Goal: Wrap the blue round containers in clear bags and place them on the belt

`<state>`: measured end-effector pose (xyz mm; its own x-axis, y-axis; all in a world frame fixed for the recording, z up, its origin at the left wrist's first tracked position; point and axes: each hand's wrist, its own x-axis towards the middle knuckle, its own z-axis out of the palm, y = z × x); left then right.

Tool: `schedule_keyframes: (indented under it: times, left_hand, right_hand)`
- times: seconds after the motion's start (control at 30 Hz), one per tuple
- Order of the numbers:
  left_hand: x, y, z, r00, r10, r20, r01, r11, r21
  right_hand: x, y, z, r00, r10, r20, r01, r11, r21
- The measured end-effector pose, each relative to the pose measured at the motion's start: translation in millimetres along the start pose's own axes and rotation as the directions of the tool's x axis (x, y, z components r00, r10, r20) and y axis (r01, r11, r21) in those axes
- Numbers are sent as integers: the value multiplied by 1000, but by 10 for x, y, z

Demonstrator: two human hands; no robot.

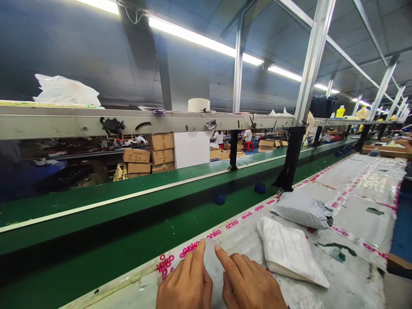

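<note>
1. Find white pouch (289, 249) on tabletop (242, 237).
2. See left hand (185, 278) and right hand (252, 281) left of pouch, index fingers extended; can't tell if gripping anything.
3. Best keep fingertips steady, clear of pouch.

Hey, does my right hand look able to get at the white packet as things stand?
Probably yes: the white packet lies close by your right hand, with nothing visible between them. The grey bag sits beyond the packet, so it shouldn't block the way.

Tube lights (193, 36); grey ceiling (206, 17)
</note>
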<state>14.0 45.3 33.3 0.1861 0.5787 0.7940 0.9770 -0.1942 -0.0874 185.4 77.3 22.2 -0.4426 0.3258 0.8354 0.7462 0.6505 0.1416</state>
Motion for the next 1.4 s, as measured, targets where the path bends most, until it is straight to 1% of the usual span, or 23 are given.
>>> schedule_keyframes:
  times: [0.07, 0.13, 0.17, 0.2, 0.27, 0.3, 0.37, 0.43, 0.5, 0.57, 0.63, 0.67, 0.7, 0.77, 0.83, 0.9, 1.0, 1.03, 1.07, 1.1, 1.17, 1.3, 1.4]
  left_hand:
    - [11, -19, 1, 1000, -8, 5, 8, 1000, -10]
    - [27, -53, 0, 1000, -18, 7, 18, 1000, 3]
    - [36, -74, 2, 1000, -30, 7, 30, 1000, 7]
    - [45, -95, 6, 999, -49, 8, 49, 999, 8]
    - [58, -132, 27, 997, -81, 10, 81, 997, -6]
    - [60, -143, 44, 996, -89, 13, 89, 996, -19]
    - [54, -148, 85, 994, -108, 24, 109, 994, -30]
    - [40, -135, 126, 987, -157, 37, 159, 986, -44]
    - [27, -119, 155, 974, -222, 43, 225, 972, -65]
    - [27, -113, 163, 968, -247, 41, 250, 963, -98]
    - [41, -116, 148, 969, -243, 34, 246, 962, -123]
    - [52, -119, 134, 972, -235, 29, 236, 963, -126]
    - [65, -122, 117, 974, -225, 26, 227, 966, -122]
    - [87, -121, 82, 976, -213, 36, 216, 971, -99]
    - [98, -112, 55, 975, -212, 71, 219, 971, -101]
    - [96, -96, 42, 971, -214, 107, 229, 963, -145]
    - [83, -70, 36, 964, -229, 138, 253, 946, -202]
    - [79, -63, 34, 960, -238, 146, 264, 942, -206]
    - [77, -57, 31, 956, -248, 156, 277, 938, -208]
    - [76, -51, 26, 952, -256, 167, 288, 934, -210]
    - [74, -42, 14, 948, -260, 182, 296, 930, -216]
    - [57, -50, -4, 964, -201, 171, 238, 943, -234]
    - [37, -70, -7, 969, -186, 159, 224, 937, -268]
  right_hand:
    - [41, 41, -8, 999, 49, 19, -52, 983, 178]
    - [138, 148, 10, 978, 173, 117, -205, 903, 378]
    - [213, 237, 46, 946, 255, 203, -320, 844, 430]
    - [305, 350, 106, 894, 337, 295, -440, 785, 436]
    - [532, 639, 314, 757, 479, 444, -634, 704, 321]
    - [653, 799, 459, 726, 508, 464, -662, 698, 272]
    - [874, 1104, 808, 687, 542, 484, -692, 691, 208]
    - [1022, 1330, 1174, 640, 569, 517, -720, 679, 144]
    - [1084, 1447, 1488, 572, 602, 557, -761, 643, 85]
    - [1087, 1470, 1702, 505, 631, 589, -804, 593, 54]
    - [1076, 1441, 1800, 463, 649, 603, -839, 541, 61]
    - [1075, 1419, 1803, 457, 653, 603, -851, 519, 83]
    - [1082, 1394, 1775, 462, 652, 601, -858, 500, 118]
    - [1110, 1333, 1622, 500, 630, 594, -856, 465, 228]
    - [1143, 1247, 1335, 559, 578, 594, -829, 414, 377]
    - [1145, 1121, 934, 619, 495, 610, -783, 326, 530]
    - [1037, 872, 267, 696, 331, 637, -706, 155, 691]
    - [972, 783, 76, 712, 282, 643, -683, 65, 727]
    - [898, 698, -80, 713, 226, 664, -665, -83, 742]
    - [820, 617, -195, 705, 174, 688, -663, -184, 726]
    - [678, 483, -303, 680, 108, 725, -670, -311, 674]
    - [531, 327, -217, 659, 88, 747, -675, -370, 639]
    - [516, 283, -135, 619, 134, 774, -674, -416, 611]
